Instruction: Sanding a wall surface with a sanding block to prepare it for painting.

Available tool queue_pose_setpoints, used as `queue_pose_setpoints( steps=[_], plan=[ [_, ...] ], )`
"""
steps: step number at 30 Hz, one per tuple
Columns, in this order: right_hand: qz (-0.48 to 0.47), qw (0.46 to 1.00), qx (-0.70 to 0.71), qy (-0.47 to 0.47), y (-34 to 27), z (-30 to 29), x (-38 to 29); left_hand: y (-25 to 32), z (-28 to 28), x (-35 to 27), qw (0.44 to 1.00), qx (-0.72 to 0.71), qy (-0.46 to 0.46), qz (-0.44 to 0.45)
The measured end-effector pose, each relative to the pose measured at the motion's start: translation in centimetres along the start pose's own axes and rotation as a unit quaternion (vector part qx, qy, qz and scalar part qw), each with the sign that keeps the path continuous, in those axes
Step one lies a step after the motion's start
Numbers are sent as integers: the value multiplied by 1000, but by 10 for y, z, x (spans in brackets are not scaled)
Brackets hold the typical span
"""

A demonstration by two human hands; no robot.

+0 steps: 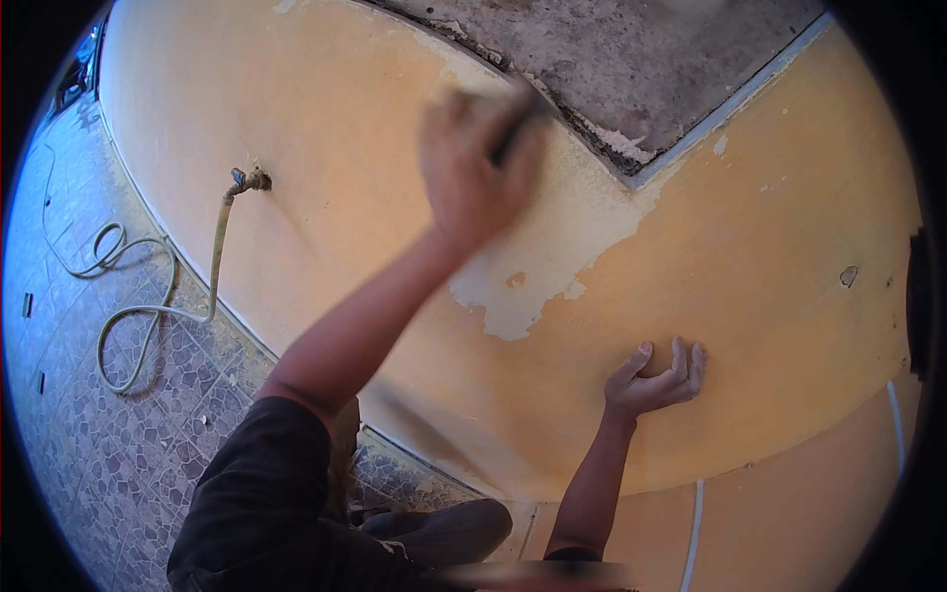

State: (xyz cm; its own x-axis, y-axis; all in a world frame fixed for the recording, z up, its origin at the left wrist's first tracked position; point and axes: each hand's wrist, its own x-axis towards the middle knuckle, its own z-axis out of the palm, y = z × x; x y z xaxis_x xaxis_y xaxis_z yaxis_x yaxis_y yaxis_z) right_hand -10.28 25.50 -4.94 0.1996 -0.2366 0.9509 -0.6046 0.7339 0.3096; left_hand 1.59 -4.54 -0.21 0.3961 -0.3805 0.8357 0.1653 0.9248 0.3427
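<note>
Blurred by motion, my left hand point(481, 166) is against the upper wall, closed around a dark tool point(510, 133) whose kind I cannot tell. It is over a pale bare patch point(547, 251) in the yellow-orange painted wall point(355, 163). The patch has ragged paint edges and runs up to the corner of a rough grey recessed surface point(607, 66). Lower and to the right, my right hand point(655, 381) rests at the painted wall, fingers curled and apart, with nothing seen in it. Pale dust covers its fingers.
A tap point(251, 180) sticks out of the wall at left, with a hose point(220, 259) hanging from it and looping over the patterned tiled floor point(170, 444). My bent knee point(473, 525) is near the wall's foot. A dark object point(919, 303) stands at the far right edge.
</note>
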Motion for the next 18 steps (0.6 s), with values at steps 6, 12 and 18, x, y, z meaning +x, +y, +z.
queue_pose_setpoints(
  steps=[6,12,18],
  plan=[
    [-1,1000,-10,-29,-1,-6,-6,33,-10,-63,979,-40,-166,116],
    [-16,1000,15,-19,1,-4,-4,-37,-12,-5,994,18,61,-87],
    [-2,1000,20,9,-1,3,-7,39,-47,-168,943,-60,-257,202]
  ],
)
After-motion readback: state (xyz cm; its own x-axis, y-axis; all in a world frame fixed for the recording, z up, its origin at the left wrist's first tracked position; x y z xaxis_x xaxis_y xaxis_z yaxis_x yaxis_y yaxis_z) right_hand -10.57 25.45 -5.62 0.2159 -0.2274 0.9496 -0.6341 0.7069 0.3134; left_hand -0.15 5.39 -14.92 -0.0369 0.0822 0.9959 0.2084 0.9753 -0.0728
